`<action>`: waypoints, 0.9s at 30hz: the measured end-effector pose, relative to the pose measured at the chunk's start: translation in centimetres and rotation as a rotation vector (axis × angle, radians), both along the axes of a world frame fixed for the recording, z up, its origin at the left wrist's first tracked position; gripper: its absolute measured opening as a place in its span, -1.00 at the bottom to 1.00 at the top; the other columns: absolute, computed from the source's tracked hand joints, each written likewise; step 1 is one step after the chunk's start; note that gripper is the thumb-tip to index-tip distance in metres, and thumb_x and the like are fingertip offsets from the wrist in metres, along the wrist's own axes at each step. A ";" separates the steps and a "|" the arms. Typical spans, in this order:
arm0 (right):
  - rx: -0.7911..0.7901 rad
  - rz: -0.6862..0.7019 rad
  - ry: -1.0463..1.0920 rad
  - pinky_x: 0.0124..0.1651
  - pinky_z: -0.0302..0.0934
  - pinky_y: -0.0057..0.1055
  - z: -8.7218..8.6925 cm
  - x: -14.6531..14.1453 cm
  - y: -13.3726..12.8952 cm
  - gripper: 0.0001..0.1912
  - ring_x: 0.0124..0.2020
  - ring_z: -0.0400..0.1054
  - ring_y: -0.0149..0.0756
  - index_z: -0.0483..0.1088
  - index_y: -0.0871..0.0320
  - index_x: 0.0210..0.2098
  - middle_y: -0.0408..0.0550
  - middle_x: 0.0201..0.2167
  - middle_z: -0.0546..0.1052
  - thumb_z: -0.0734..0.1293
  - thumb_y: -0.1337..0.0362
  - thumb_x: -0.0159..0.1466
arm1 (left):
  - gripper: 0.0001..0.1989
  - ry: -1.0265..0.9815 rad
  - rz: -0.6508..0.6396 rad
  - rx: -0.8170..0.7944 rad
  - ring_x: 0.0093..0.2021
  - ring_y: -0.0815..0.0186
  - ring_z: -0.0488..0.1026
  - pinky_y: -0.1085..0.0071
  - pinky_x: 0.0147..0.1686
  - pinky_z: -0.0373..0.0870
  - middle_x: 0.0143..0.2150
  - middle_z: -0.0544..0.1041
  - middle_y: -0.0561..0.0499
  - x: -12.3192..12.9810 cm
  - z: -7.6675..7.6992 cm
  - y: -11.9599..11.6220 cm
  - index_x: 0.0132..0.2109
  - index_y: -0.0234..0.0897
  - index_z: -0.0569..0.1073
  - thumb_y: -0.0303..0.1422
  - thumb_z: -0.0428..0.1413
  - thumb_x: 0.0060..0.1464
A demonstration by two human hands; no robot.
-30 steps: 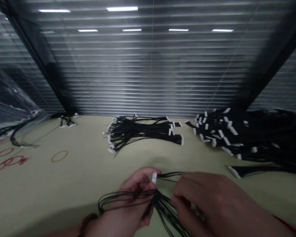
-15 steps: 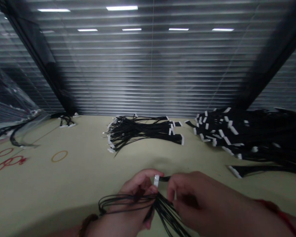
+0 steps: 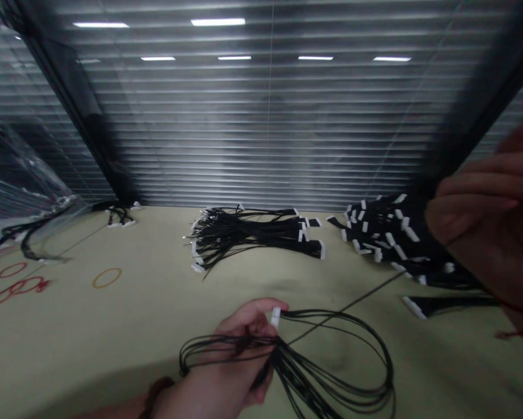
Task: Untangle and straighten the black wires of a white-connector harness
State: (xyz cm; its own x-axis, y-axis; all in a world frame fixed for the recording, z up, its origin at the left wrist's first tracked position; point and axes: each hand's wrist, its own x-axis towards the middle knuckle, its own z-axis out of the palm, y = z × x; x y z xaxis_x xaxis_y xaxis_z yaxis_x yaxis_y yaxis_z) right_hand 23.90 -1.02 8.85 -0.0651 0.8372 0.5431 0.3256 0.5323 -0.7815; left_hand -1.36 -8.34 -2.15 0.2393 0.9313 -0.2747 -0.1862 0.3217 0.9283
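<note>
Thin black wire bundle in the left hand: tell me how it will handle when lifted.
The thin black wires look floppy, falling in loose loops from the left hand. They probably weigh little, and their crossing strands may snag.

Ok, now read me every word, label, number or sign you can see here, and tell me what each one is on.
No legible text anywhere in view.
White plastic connector in the left hand: any marking too small to read.
Red hand-drawn rings on the beige tabletop: no letters or numbers I can make out.
</note>
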 end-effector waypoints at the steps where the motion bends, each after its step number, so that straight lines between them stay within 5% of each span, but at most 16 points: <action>1: -0.006 -0.039 0.000 -0.46 -0.08 -0.24 0.0 0.2 -0.2 -0.22 -0.12 0.27 -0.31 0.29 0.39 -0.76 -0.32 0.05 0.29 -0.28 0.29 0.33 | -0.62 -0.006 -0.002 0.003 -0.76 0.61 0.03 0.61 -0.78 -0.12 -0.62 0.22 0.24 0.0 0.0 0.0 -0.10 -0.23 0.37 -0.21 0.19 -0.08; 3: -0.072 0.045 0.037 -0.51 -0.10 -0.27 -0.2 0.1 -0.7 -0.30 -0.32 0.32 -0.45 0.38 0.38 -0.59 -0.21 -0.05 0.38 -0.22 0.29 0.34 | -0.62 -0.002 0.000 -0.021 -0.75 0.61 0.04 0.62 -0.77 -0.11 -0.63 0.24 0.23 -0.1 -0.2 0.0 -0.10 -0.23 0.37 -0.20 0.18 -0.07; 5: -0.185 0.233 0.061 -0.58 -0.04 -0.43 -0.5 -0.8 -1.6 -0.52 -0.54 0.30 -0.54 0.41 0.28 -0.45 -0.18 -0.37 0.50 -0.02 0.23 0.35 | -0.60 0.004 0.012 -0.040 -0.75 0.61 0.04 0.62 -0.77 -0.10 -0.61 0.27 0.22 -0.1 -0.3 0.0 -0.10 -0.23 0.37 -0.18 0.20 -0.09; 8: -0.250 0.414 -0.158 -0.63 0.11 -0.60 -1.7 -3.5 -3.3 -0.81 -0.66 0.29 -0.50 0.35 0.16 -0.49 -0.21 -0.65 0.42 0.20 0.28 0.22 | -0.58 0.003 0.041 -0.015 -0.75 0.61 0.06 0.63 -0.78 -0.07 -0.57 0.30 0.21 -0.1 -0.2 0.0 -0.12 -0.21 0.36 -0.13 0.22 -0.12; 12: 0.021 0.178 -0.610 -0.72 -0.03 -0.59 -4.4 -6.7 -5.1 -0.85 -0.71 0.18 -0.51 0.27 0.12 -0.54 -0.28 -0.71 0.32 0.19 0.39 0.15 | -0.58 -0.021 0.073 0.023 -0.76 0.61 0.10 0.65 -0.78 -0.03 -0.60 0.26 0.23 -0.1 0.0 -0.2 -0.15 -0.19 0.38 -0.02 0.18 -0.08; 16: 0.232 0.084 -0.764 -0.73 -0.11 -0.58 -5.9 -7.5 -5.8 -0.89 -0.73 0.16 -0.52 0.24 0.13 -0.52 -0.27 -0.70 0.33 0.19 0.42 0.12 | -0.63 -0.077 0.016 0.071 -0.76 0.63 0.10 0.69 -0.79 -0.03 -0.60 0.26 0.24 -0.3 -0.3 -0.4 -0.13 -0.15 0.38 -0.04 0.14 -0.01; 27: 0.207 0.056 -0.851 -0.70 -0.11 -0.54 -6.3 -7.6 -6.4 -0.90 -0.73 0.18 -0.46 0.26 0.14 -0.55 -0.24 -0.71 0.34 0.22 0.41 0.08 | -0.72 -0.174 -0.001 0.222 -0.79 0.67 0.11 0.74 -0.83 -0.06 -0.51 0.33 0.20 -0.1 -1.8 -0.3 -0.11 -0.09 0.40 -0.11 0.10 0.06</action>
State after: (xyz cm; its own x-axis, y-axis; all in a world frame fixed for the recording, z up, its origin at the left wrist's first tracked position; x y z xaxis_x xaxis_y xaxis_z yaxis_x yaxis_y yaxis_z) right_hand 16.28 -7.39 2.53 -0.5555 0.7103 0.4323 0.7228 0.6695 -0.1711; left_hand -1.46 -8.69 -3.99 0.2658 0.9639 -0.0185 -0.3490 0.1141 0.9302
